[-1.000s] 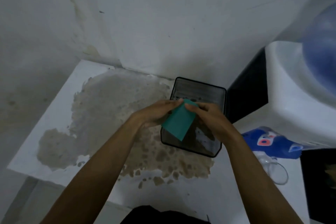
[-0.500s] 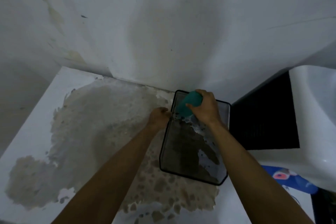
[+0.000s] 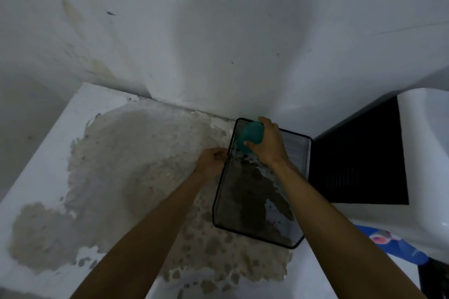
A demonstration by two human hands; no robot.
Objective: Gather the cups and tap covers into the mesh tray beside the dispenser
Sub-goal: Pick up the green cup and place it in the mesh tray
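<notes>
Both forearms reach forward from the bottom edge, bare to the elbow, converging toward the far end of a black mesh tray [image 3: 257,204] that sits on a white counter [image 3: 43,177] with a large patch of worn, peeled surface.

The right hand [image 3: 268,144] is extended furthest, palm down, wrist slightly bent. Its fingers curl over the top of a teal cup [image 3: 249,136] and its thumb presses the near side, so this hand is clamped on the cup. The cup is tipped rather than upright and is held over the tray's far left corner, close to the wall [image 3: 218,43]. Whether it touches the mesh there cannot be told.

The left hand [image 3: 211,161] lies just to the left of the right hand and a little nearer the body. Its fingers are drawn together at the tray's left rim, knuckles up, and appear to pinch or steady the wire edge, though the exact contact is too small to make out. It carries no cup.

The two hands are apart, separated by the tray's left wall.

To the right of the right forearm stands the white dispenser [image 3: 427,153], with a dark panel facing the tray. A blue packet [image 3: 398,247] lies below it, beside the right elbow.
</notes>
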